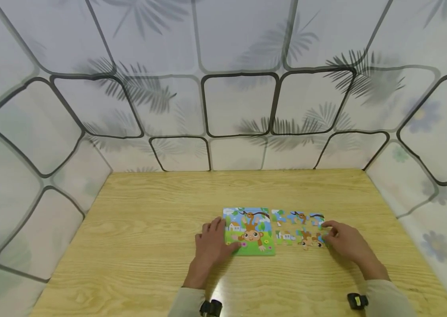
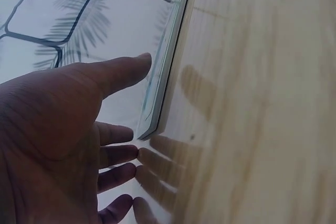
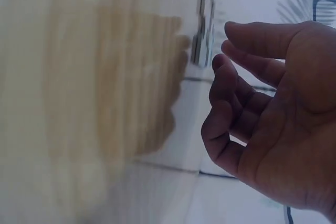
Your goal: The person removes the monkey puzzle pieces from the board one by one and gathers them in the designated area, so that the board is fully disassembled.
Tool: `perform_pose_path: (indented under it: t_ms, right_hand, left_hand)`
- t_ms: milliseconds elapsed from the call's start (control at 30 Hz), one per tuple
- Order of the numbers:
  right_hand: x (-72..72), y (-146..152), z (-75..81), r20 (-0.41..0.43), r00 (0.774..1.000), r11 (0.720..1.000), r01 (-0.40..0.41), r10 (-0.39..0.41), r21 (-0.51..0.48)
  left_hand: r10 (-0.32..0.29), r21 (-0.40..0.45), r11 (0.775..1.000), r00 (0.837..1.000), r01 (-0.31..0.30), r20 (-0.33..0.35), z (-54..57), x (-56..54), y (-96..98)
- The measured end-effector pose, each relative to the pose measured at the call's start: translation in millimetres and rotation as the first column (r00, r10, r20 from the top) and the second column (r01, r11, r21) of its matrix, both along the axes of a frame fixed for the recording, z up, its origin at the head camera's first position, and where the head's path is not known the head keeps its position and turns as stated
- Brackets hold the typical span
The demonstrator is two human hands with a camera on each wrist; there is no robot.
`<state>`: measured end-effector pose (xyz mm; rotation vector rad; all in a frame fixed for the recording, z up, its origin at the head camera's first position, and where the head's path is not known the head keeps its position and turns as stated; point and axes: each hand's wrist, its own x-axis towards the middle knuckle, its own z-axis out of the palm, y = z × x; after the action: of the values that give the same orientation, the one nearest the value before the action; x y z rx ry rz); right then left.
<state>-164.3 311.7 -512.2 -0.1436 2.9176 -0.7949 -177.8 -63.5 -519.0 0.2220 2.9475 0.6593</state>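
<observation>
A puzzle board (image 1: 252,225) with a monkey hanging from a branch lies flat on the wooden table. My left hand (image 1: 211,243) rests at its left side, fingers along the edge and the thumb over the lower left part. In the left wrist view, those fingers (image 2: 116,156) look relaxed beside the board's thin edge (image 2: 167,72). Right of the board lie an upper row of jigsaw pieces (image 1: 301,216) and a lower group (image 1: 307,238). My right hand (image 1: 348,242) is at their right end, fingers loosely bent, with nothing visibly held in the right wrist view.
The pale wooden table (image 1: 148,220) spreads out to the left of the board. Patterned walls (image 1: 239,105) with dark outlines and leaf prints enclose its back and both sides. Black wrist straps (image 1: 210,307) sit by the sleeves.
</observation>
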Motion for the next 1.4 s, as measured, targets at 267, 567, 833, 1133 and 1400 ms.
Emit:
perform_pose_path:
  t_ms: [267,567,833,1133,1400]
  right_hand:
    - [-19.2,-49,7.9,-0.014,0.998,0.992,-0.063,0.062,-0.111]
    - [-29.6,-115,9.0,-0.035,0.982,0.974,-0.189,0.186,-0.123]
    - [-33.0,-157,3.1,-0.035,0.965,0.959,-0.263,0.260,-0.102]
    - [-31.9,-186,-0.5,-0.109,0.902,0.907,-0.420,0.419,0.012]
    - [-31.4,-202,-1.2,-0.070,0.895,0.897,-0.442,0.441,0.004]
  left_hand:
    - [-0.084,0.085,0.993,0.996,0.083,0.005,3.5,0.2,-15.9]
    - [-0.137,0.042,0.990,0.990,0.137,-0.022,-0.7,0.3,-22.5]
    - [-0.138,0.007,0.990,0.989,0.138,-0.046,0.3,1.7,-22.5]
    - [-0.117,-0.010,0.993,0.993,0.117,-0.033,3.0,2.0,-20.4]
    - [-0.116,-0.004,0.993,0.993,0.116,-0.030,0.8,1.9,-20.7]
